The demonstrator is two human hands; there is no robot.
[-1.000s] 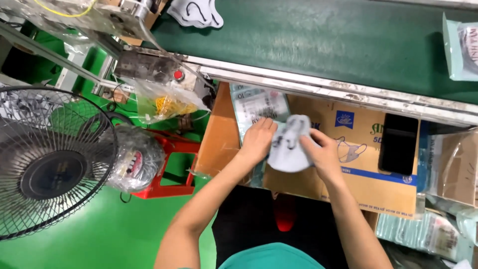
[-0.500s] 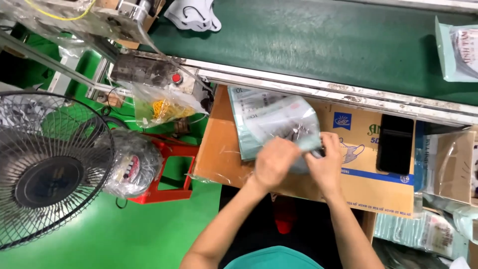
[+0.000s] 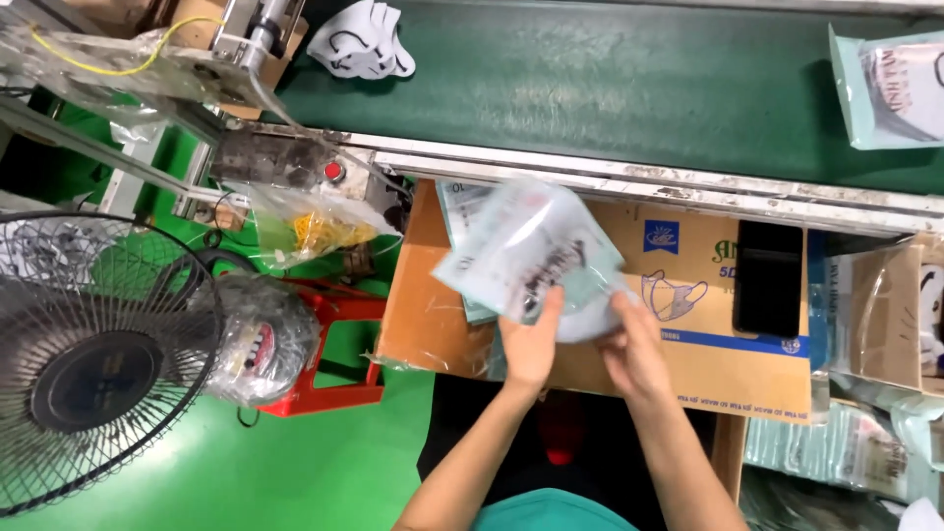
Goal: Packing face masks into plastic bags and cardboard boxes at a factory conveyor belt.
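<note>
Head view, looking down at my station. Both hands hold a pale blue-green mask pouch (image 3: 531, 258), lifted off the cardboard box (image 3: 688, 364) that serves as worktop; the pouch is motion-blurred, so its print can't be resolved. Left hand (image 3: 531, 344): grip clamped on the pouch's near edge, thumb up against its face. Right hand (image 3: 634, 349): grip closed on the pouch's near right corner, fingers curled; exact finger contact blurred.

I note a second flat pouch (image 3: 462, 211) lying on the box under the held one, partly covered by it. A black phone (image 3: 769, 278) lies on the box, right of the hands, well apart from them.

Far side: green conveyor belt (image 3: 610, 88) runs left to right. On it, a loose white face mask (image 3: 362, 39) at far left and a filled pouch (image 3: 890, 88) at far right edge.

Left of the box: clear plastic bag (image 3: 310, 224) with yellow bits inside, a red stool (image 3: 334, 354) on the green floor, and a black wire-guard fan (image 3: 93, 364) at near left
</note>
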